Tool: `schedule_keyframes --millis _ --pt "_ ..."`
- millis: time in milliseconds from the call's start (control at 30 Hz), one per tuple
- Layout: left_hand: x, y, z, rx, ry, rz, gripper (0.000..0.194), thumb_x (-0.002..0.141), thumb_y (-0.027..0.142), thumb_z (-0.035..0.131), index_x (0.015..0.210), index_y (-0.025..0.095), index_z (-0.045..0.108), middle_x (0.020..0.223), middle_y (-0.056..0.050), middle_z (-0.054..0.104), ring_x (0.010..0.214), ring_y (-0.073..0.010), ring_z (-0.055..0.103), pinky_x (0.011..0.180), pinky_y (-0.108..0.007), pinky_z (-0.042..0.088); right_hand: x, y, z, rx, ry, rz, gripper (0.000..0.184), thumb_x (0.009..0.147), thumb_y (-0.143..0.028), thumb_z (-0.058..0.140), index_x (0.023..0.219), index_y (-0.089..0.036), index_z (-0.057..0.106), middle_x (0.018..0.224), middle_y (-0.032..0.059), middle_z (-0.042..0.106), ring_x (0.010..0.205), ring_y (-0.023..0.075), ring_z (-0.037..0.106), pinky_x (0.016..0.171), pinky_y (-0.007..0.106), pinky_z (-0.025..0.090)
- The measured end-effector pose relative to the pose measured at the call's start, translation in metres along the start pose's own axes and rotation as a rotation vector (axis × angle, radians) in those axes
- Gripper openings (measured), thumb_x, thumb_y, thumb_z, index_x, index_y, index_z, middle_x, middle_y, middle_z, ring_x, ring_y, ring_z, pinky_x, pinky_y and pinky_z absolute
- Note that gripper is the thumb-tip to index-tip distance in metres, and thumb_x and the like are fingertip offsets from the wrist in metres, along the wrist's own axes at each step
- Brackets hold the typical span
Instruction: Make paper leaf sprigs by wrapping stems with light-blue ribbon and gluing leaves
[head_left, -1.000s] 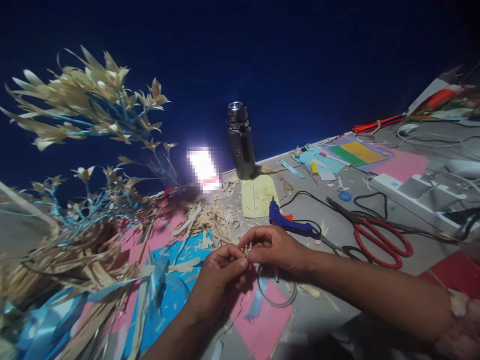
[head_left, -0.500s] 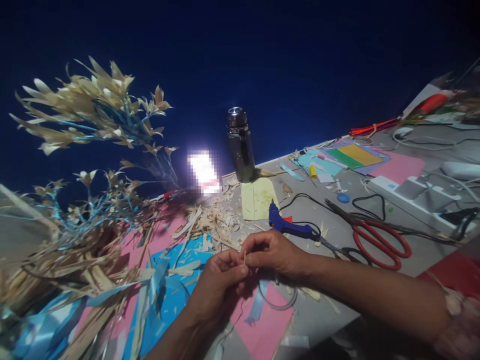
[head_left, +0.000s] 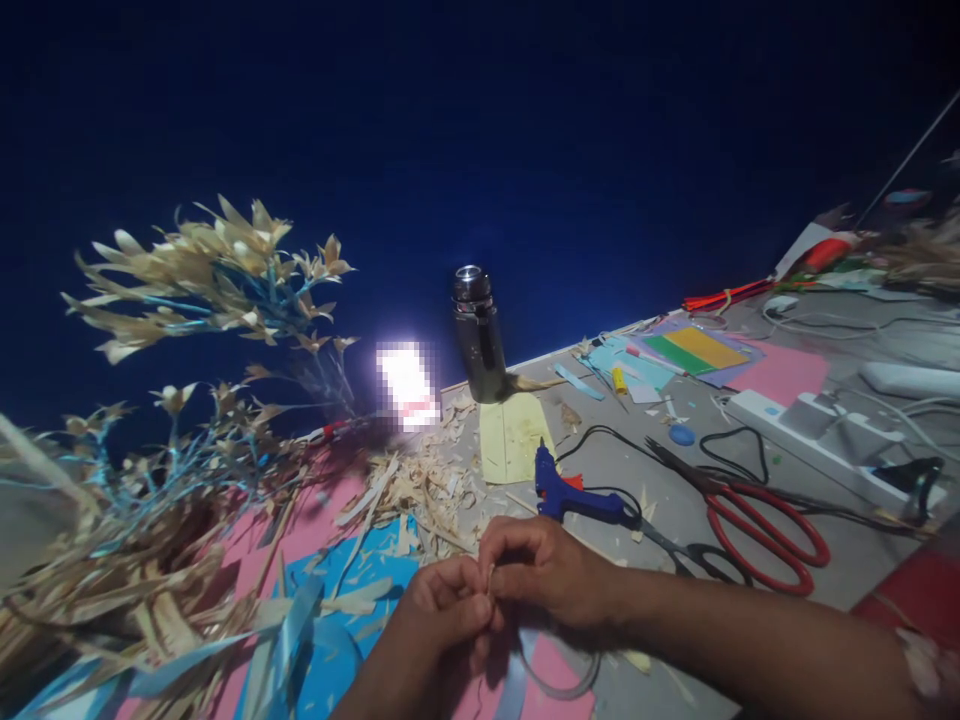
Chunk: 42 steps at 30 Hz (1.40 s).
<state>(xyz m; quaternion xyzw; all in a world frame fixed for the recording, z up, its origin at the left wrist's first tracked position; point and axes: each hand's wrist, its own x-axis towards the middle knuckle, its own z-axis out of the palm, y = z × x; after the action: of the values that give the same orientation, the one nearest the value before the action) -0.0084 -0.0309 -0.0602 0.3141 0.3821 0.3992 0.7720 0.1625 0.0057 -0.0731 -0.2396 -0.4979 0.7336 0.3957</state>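
Observation:
My left hand and my right hand meet fingertip to fingertip low in the middle of the view. Both are closed in a pinch on a small, thin pale strip, mostly hidden by the fingers; its kind is too small to make out. A thin dark thread hangs below the left fingers. Under the right wrist lies a grey ring of wire or cord on pink paper. Just beyond the right hand rests a blue glue gun with an orange trigger.
Red-handled scissors and a white power strip lie to the right. A steel flask stands on the far edge, near yellow paper and pale shavings. Dried-looking flowers on blue stems rise at left above ribbons and husks.
The whole scene sits lower in the picture, as the head camera has tilted up. My hands keep their pinch on the small strip, with the fingers shifted only slightly.

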Motion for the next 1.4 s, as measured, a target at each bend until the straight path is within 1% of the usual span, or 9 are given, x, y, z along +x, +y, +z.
schedule_keyframes --millis 167,300,400,600,833,967,1100,1233,1400 --pt "0.005 -0.012 -0.007 -0.059 -0.064 0.009 0.039 0.062 0.039 0.093 0.069 0.013 0.065 0.051 0.0 0.057 0.041 -0.009 0.047 0.045 -0.023 0.038 0.001 0.0 0.001 -0.095 0.008 -0.086 0.029 0.078 -0.041 0.084 0.079 -0.014 0.074 0.085 0.0022 0.064 0.076 0.0124 0.062 0.074 0.026 0.049" --pt "0.011 -0.02 -0.013 -0.114 -0.085 0.05 0.037 0.065 0.04 0.091 0.072 0.015 0.064 0.045 0.002 0.053 0.039 -0.0092 0.045 0.045 -0.023 0.037 0.002 0.005 0.005 0.145 -0.065 0.024 0.037 0.074 -0.041 0.087 0.087 -0.013 0.068 0.075 0.002 0.065 0.065 0.0146 0.066 0.065 0.029 0.053" --pt "0.012 -0.02 -0.016 -0.101 -0.075 0.057 0.037 0.065 0.037 0.092 0.071 0.016 0.062 0.046 0.003 0.056 0.039 -0.0083 0.046 0.045 -0.022 0.036 0.003 0.008 0.007 0.246 -0.041 0.079 0.039 0.062 -0.033 0.095 0.079 -0.012 0.066 0.076 0.0007 0.064 0.061 0.0142 0.066 0.063 0.03 0.055" --pt "0.006 -0.012 -0.016 -0.043 -0.055 0.03 0.039 0.056 0.033 0.098 0.068 0.013 0.066 0.056 -0.002 0.066 0.043 -0.0065 0.052 0.046 -0.018 0.033 0.001 0.005 0.002 0.105 -0.047 0.056 0.024 0.066 -0.032 0.093 0.072 -0.015 0.077 0.087 0.0012 0.06 0.069 0.0104 0.062 0.064 0.023 0.051" --pt "0.005 -0.013 -0.007 -0.144 -0.031 0.079 0.035 0.062 0.034 0.095 0.07 0.015 0.066 0.055 -0.002 0.064 0.041 -0.0099 0.051 0.045 -0.023 0.042 -0.002 0.002 -0.001 -0.049 -0.006 0.021 0.023 0.077 -0.038 0.084 0.085 -0.017 0.08 0.088 0.0042 0.061 0.078 0.0169 0.062 0.069 0.029 0.051" --pt "0.005 0.001 -0.008 -0.177 0.002 0.117 0.033 0.071 0.037 0.089 0.069 0.015 0.064 0.05 0.0 0.057 0.042 -0.0108 0.049 0.044 -0.024 0.041 0.004 -0.005 -0.009 -0.047 0.125 0.072 0.038 0.067 -0.044 0.091 0.075 -0.015 0.067 0.064 -0.0022 0.055 0.058 0.0108 0.05 0.054 0.022 0.039" --pt "0.005 0.019 -0.018 -0.232 0.079 0.152 0.032 0.075 0.04 0.085 0.072 0.017 0.063 0.05 0.004 0.048 0.044 -0.0113 0.041 0.044 -0.026 0.041 0.013 -0.011 -0.018 0.024 0.214 0.096 0.049 0.07 -0.057 0.086 0.073 -0.018 0.057 0.051 -0.0094 0.039 0.044 0.0054 0.028 0.044 0.02 0.021" --pt "0.003 0.031 -0.029 -0.243 0.152 0.145 0.031 0.079 0.039 0.082 0.073 0.017 0.061 0.053 0.005 0.046 0.047 -0.0106 0.041 0.047 -0.024 0.037 0.023 -0.015 -0.024 0.157 0.225 0.077 0.056 0.077 -0.066 0.078 0.068 -0.02 0.047 0.051 -0.0111 0.031 0.043 0.0043 0.02 0.043 0.019 0.015" --pt "0.001 0.037 -0.027 -0.228 0.18 0.132 0.031 0.082 0.035 0.08 0.07 0.016 0.06 0.054 0.004 0.048 0.05 -0.0101 0.042 0.052 -0.024 0.035 0.032 -0.019 -0.028 0.326 0.204 0.063 0.064 0.075 -0.067 0.079 0.062 -0.02 0.036 0.052 -0.0121 0.027 0.042 0.0027 0.014 0.041 0.018 0.011"
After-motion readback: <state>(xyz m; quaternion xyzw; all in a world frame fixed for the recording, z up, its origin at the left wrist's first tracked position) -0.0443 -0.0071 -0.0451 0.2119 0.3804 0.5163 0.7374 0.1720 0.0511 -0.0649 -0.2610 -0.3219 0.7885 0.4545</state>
